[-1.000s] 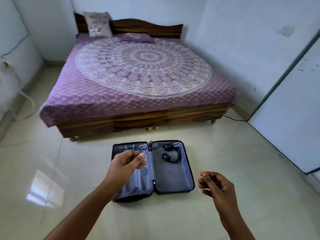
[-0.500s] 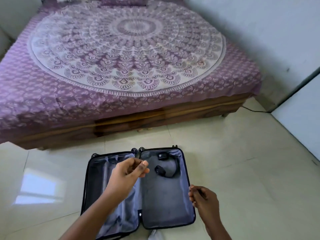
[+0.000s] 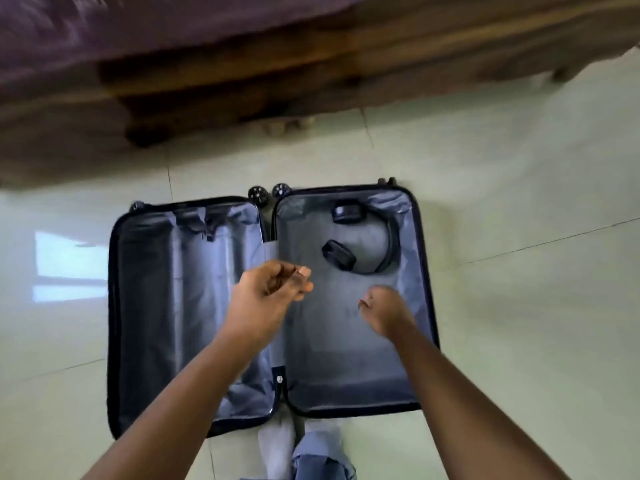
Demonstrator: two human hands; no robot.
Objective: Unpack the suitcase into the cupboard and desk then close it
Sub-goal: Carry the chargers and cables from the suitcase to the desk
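Open suitcase (image 3: 180, 306) flat on the floor (image 3: 519, 306) near the bed (image 3: 207, 81), black headphones (image 3: 360, 240) in its right half, left hand (image 3: 266, 299) loosely curled, right hand (image 3: 384, 310) blurred, grip unclear, both empty above the lining.

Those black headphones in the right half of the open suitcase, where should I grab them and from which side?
Probably the headband arc of the headphones, taken from above with the right hand, the nearer one. They lie flat on the lining of the suitcase, the band curving along the right, clear of both earcups.
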